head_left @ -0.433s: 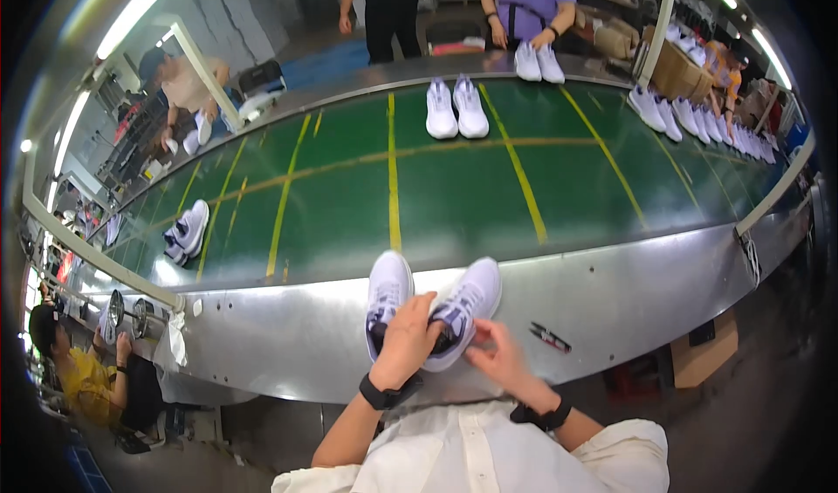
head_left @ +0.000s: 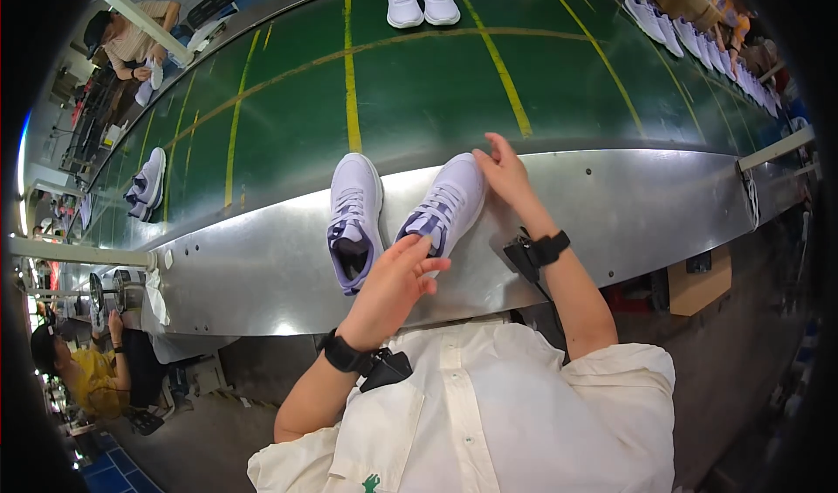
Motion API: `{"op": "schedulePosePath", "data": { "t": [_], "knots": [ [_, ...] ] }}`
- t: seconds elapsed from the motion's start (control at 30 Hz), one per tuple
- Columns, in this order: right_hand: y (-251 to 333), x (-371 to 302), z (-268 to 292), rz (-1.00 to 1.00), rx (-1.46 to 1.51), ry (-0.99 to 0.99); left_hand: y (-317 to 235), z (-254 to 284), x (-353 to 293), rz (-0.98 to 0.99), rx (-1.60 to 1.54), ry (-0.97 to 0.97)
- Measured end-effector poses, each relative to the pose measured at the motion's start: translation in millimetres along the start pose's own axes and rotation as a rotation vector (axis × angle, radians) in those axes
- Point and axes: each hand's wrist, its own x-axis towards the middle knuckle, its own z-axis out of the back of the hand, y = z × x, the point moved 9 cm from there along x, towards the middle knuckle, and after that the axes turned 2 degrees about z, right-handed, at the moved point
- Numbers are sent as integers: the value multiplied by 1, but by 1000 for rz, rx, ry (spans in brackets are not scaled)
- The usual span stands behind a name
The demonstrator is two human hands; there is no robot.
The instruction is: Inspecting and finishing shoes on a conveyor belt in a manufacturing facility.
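Two white sneakers with lilac-purple trim stand side by side on the metal ledge, toes pointing away from me. The left sneaker (head_left: 354, 218) has no hand on it. At the heel end of the right sneaker (head_left: 452, 198), my left hand (head_left: 394, 285) has its fingers apart over the collar, hiding part of the opening. My right hand (head_left: 508, 177) is beside that sneaker's toe, fingers spread, the fingertips at or very near its outer side. Neither hand grips anything that I can see. Black bands with small black devices are on both wrists.
Beyond the metal ledge (head_left: 646, 196) runs a green conveyor belt (head_left: 288, 135) with yellow lines. Another sneaker pair (head_left: 422, 1) stands across it, one pair (head_left: 147, 185) lies left, several stand far right. Co-workers sit at left; a cardboard box (head_left: 701, 282) is below the ledge.
My right hand has gone from the right sneaker's heel to its toe. My left hand has drawn back from its opening. The view has tilted down, and the pen on the ledge no longer shows.
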Motion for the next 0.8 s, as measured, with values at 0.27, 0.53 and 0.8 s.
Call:
{"op": "schedulePosePath", "data": {
  "t": [0.27,0.53,0.8],
  "knots": [
    [31,-47,-6,-57,174,84,5,17,-7,101,-31,-121],
    [81,-63,28,102,310,-86,6,26,-11,-25,-60,-117],
    [54,-67,8,82,570,53,7,16,-20,-77,-163,-89]
  ]
}}
